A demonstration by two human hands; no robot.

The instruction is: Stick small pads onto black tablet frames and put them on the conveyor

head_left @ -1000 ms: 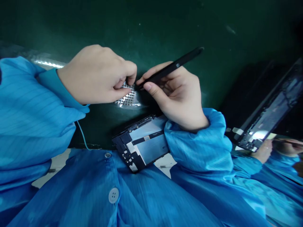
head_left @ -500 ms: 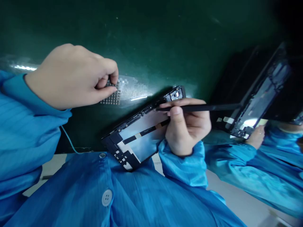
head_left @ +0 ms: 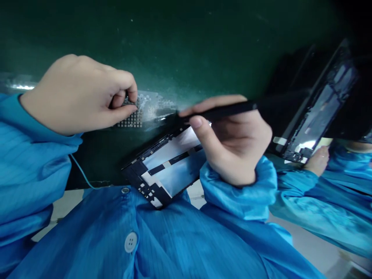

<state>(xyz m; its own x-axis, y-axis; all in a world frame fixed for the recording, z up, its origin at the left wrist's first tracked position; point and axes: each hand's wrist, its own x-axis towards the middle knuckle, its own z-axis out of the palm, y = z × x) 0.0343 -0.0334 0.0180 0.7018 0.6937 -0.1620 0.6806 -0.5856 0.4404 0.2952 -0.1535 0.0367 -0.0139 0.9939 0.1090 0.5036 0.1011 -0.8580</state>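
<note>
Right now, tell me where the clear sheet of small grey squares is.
The clear sheet of small grey squares lies on the green mat, left of centre, pinched by the left hand, beyond the open tablet frame.

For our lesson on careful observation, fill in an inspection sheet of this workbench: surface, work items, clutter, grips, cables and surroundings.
Surface: dark green mat, scuffed, with a pale bench edge near the body.
Work items: gridded sheet of small parts on the mat; opened device frame tilted against the blue coat; black tweezers.
Clutter: nothing seen.
Grips: left hand pinches the sheet's edge; right hand holds the tweezers, tip over the frame's top edge.
Cables: thin blue cord running from the left sleeve.
Surroundings: another person's hand holds a second device frame at right.
</note>
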